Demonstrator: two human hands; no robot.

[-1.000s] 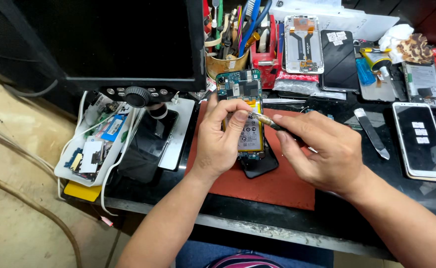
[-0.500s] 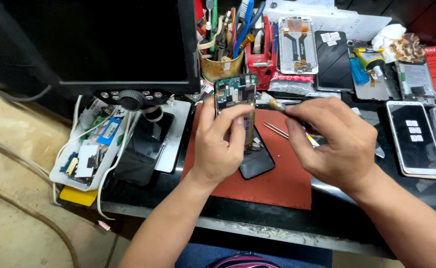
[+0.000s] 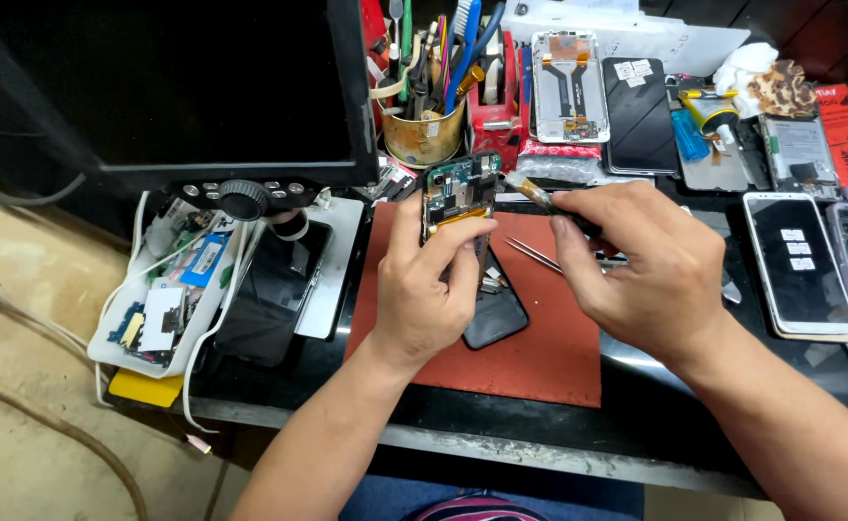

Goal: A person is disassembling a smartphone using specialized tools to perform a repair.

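Opened phone (image 3: pixel 459 198), its circuit board showing, stands upright above the far edge of the red mat (image 3: pixel 540 357), pinched in the left hand (image 3: pixel 429 289) with the thumb across its front. Right hand (image 3: pixel 651 265), just right of the phone, is closed around a thin tool (image 3: pixel 530 193) whose tip points at the phone's upper right side. Tweezers (image 3: pixel 535 256) lie on the mat between the hands, a dark phone panel (image 3: pixel 496 314) beneath the left hand. Behind the mat stands a tin of tools (image 3: pixel 426 135); left of it, a dark monitor (image 3: pixel 173 87)
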